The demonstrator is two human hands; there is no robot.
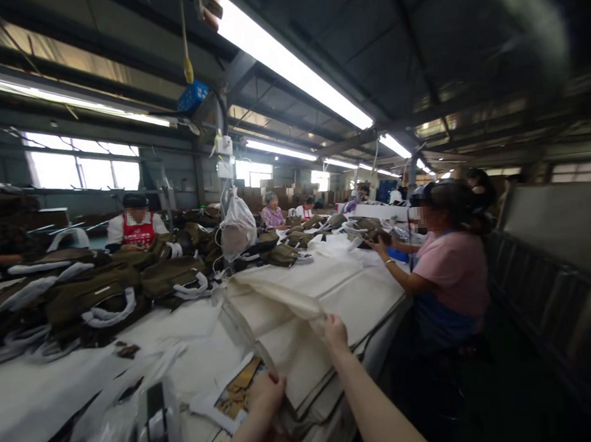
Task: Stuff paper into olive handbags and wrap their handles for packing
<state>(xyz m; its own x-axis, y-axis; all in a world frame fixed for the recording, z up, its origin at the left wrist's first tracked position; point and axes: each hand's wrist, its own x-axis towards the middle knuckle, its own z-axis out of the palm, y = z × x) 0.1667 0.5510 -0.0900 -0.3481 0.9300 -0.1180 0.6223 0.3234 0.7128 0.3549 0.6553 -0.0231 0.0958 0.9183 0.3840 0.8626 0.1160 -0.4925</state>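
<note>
I had the cream sheet (293, 302) raised between and just beyond the hands, the right hand (335, 335) pinching its lifted edge, the left hand (266, 391) closed on its nearer edge. Beside the left hand lay a patterned piece (239, 386). Farther left, brown bags (100, 296) crowded the table. Ahead, a hanging plastic bag (238, 230) blocked my view; a co-worker (453, 265) was beyond the right hand.
</note>
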